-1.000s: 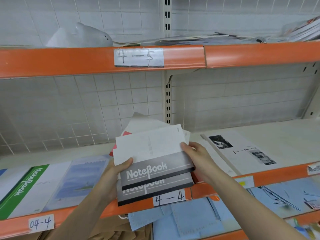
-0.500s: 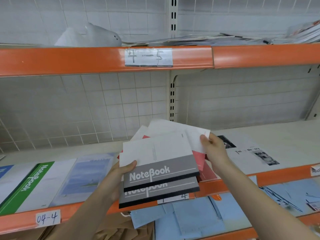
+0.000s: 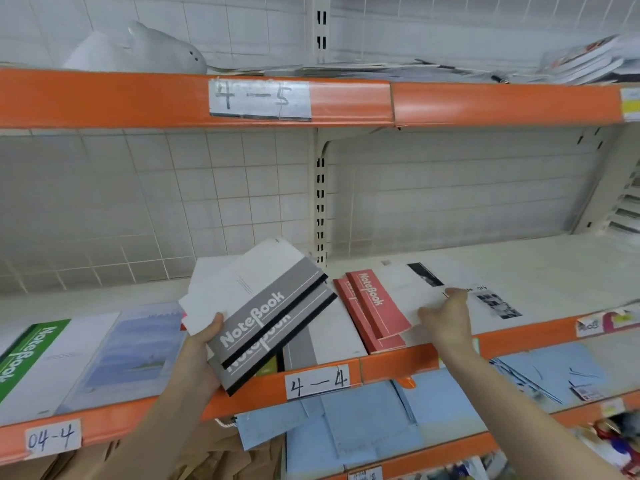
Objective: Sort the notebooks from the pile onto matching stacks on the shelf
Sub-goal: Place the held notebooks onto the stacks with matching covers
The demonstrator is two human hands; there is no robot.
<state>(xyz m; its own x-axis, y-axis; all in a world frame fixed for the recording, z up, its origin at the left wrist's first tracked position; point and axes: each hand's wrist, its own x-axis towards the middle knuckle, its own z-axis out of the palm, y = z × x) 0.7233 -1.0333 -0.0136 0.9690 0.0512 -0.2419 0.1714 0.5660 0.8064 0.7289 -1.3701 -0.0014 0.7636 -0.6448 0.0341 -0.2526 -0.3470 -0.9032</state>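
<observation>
The head view looks at a cream shelf (image 3: 519, 265) with an orange front lip, backed by a wall of pale square tiles (image 3: 138, 202) and split by a slotted upright post (image 3: 320, 188). The left hand (image 3: 201, 344) grips a tilted pile of notebooks (image 3: 263, 313), thumb on top, grey "NoteBook" covers uppermost and white sheets fanned out behind; the pile hangs just above the shelf's front edge. The right hand (image 3: 446, 317), well apart from the left, lies with fingers extended on a white notebook with black photo prints (image 3: 485, 296), flat on the shelf. Between the two hands lie two red notebooks (image 3: 374, 306), one on the other, touching the white one's left side. Left of the left hand lie a pale blue notebook (image 3: 138, 351) and a green-and-white one (image 3: 31, 362). Handwritten labels (image 3: 317, 381) read "4-4" below the hands and "4-5" above them. Under the hands sit light blue sheets (image 3: 346, 427); papers crowd the upper shelf (image 3: 346, 102).
</observation>
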